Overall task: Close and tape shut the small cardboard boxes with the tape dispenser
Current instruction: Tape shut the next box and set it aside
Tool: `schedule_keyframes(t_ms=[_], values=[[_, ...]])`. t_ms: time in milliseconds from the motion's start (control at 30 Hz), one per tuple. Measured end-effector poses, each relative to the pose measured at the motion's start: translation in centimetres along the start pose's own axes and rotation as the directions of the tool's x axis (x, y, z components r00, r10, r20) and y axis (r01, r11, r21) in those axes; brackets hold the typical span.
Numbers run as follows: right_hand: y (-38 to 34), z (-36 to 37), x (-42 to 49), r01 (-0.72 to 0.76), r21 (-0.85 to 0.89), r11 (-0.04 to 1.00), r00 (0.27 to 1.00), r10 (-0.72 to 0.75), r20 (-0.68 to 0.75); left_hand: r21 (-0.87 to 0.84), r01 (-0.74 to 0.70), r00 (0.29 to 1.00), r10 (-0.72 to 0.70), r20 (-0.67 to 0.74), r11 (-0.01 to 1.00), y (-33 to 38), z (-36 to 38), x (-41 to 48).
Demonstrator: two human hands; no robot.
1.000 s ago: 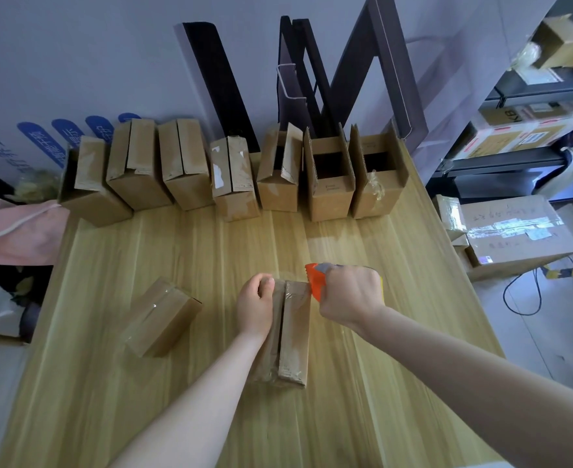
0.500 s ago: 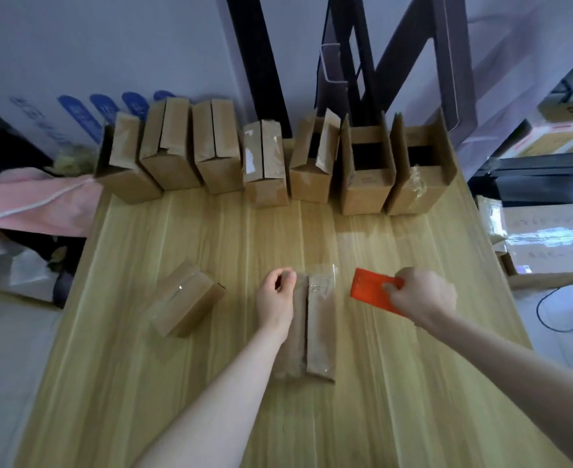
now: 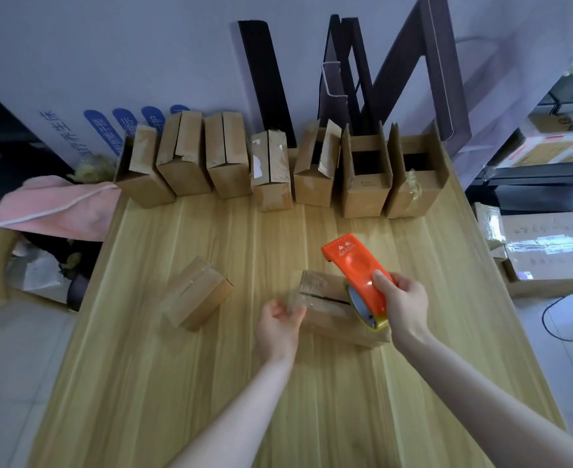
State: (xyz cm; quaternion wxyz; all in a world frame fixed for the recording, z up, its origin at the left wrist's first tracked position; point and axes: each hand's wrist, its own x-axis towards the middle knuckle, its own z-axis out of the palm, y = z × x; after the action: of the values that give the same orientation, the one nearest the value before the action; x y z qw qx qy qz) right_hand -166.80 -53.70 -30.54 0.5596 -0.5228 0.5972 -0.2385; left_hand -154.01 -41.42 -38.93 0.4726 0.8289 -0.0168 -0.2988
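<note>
A small cardboard box point(image 3: 325, 310) lies crosswise on the wooden table point(image 3: 177, 383) in front of me, its flaps down and shiny tape on its left end. My left hand point(image 3: 280, 327) cups that left end, fingers curled round the corner. My right hand point(image 3: 403, 302) grips the orange tape dispenser point(image 3: 357, 270), which hovers over the box's right part with its tape roll near the top face. Another taped box point(image 3: 195, 297) lies tilted to the left.
Several small boxes point(image 3: 271, 172) stand in a row along the table's far edge, the two rightmost with flaps up. Dark panels point(image 3: 356, 79) lean on the wall behind. Pink cloth point(image 3: 55, 209) lies left of the table; larger cartons point(image 3: 548, 251) and shelves stand right.
The box has been turned from lengthwise to crosswise. My right hand has brought the dispenser back from the right to over the box. My left hand shifted from the box's top to its left end.
</note>
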Motion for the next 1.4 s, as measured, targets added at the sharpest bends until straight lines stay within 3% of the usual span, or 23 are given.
schedule_keyframes(t_ms=[67,133,233,333,533,600,667,767,867,1000,1100,1167,1233,1267,1333,1367,1400], values=[[-0.1,0.2,0.0,-0.006,0.022,1.000,1.000,0.006,-0.005,0.056,-0.176,0.984,0.174,0.041,0.983,0.8,-0.5,1.5],[0.0,0.1,0.3,-0.013,0.049,0.999,1.000,0.014,-0.016,0.190,-0.385,0.922,0.365,0.131,0.903,2.4,-0.6,3.1],[0.1,0.0,0.7,-0.008,0.066,0.998,1.000,0.009,-0.008,0.419,-0.527,0.847,0.416,0.331,0.739,5.0,0.2,5.7],[0.4,0.1,0.9,0.004,0.074,0.997,1.000,-0.003,-0.007,0.526,-0.512,0.855,0.344,0.387,0.680,5.5,1.5,7.2],[0.8,0.2,1.2,0.013,0.112,0.994,1.000,-0.013,0.000,0.338,-0.398,0.896,0.282,0.343,0.853,3.3,2.7,7.5],[0.9,0.3,1.4,0.015,0.113,0.993,1.000,-0.015,-0.001,0.150,-0.237,0.925,0.176,0.338,0.960,2.9,2.9,7.2],[1.1,0.4,1.5,0.026,0.115,0.993,1.000,-0.027,0.004,-0.030,-0.019,0.931,0.029,0.365,0.999,2.9,3.0,6.7],[1.7,0.4,1.5,0.045,0.120,0.992,0.999,-0.046,0.007,-0.131,0.225,0.865,-0.136,0.483,0.966,2.2,3.4,6.8],[2.1,0.5,1.7,0.050,0.161,0.986,0.999,-0.051,0.003,-0.174,0.291,0.826,-0.155,0.543,0.941,1.5,3.7,7.2],[2.1,0.7,1.9,0.060,0.165,0.985,0.998,-0.061,0.003,-0.263,0.253,0.881,-0.109,0.461,0.931,1.5,4.2,7.7],[2.0,0.4,1.8,0.066,0.164,0.984,0.997,-0.070,0.018,-0.225,0.039,0.937,0.043,0.347,0.974,1.6,3.5,8.4],[1.8,0.1,1.7,0.065,0.171,0.983,0.997,-0.070,0.025,-0.102,-0.184,0.907,0.209,0.365,0.978,2.5,2.1,7.7],[1.4,-0.2,1.6,0.065,0.201,0.977,0.997,-0.071,0.022,0.067,-0.483,0.748,0.372,0.550,0.873,3.2,1.0,6.7],[1.1,-0.4,1.6,0.070,0.230,0.971,0.997,-0.075,0.014,0.185,-0.645,0.631,0.381,0.675,0.742,3.5,0.7,6.2],[0.2,-1.0,1.5,0.101,0.279,0.955,0.995,-0.104,-0.005,0.344,-0.876,0.445,0.291,0.847,0.339,3.7,0.6,5.7],[-0.2,-1.1,1.5,0.118,0.294,0.948,0.993,-0.120,-0.012,0.369,-0.911,0.407,0.262,0.875,0.183,3.8,0.6,5.7],[-0.7,-1.2,1.5,0.132,0.306,0.943,0.991,-0.133,-0.019,0.377,-0.919,0.394,0.270,0.878,0.115,3.9,0.6,5.6]])
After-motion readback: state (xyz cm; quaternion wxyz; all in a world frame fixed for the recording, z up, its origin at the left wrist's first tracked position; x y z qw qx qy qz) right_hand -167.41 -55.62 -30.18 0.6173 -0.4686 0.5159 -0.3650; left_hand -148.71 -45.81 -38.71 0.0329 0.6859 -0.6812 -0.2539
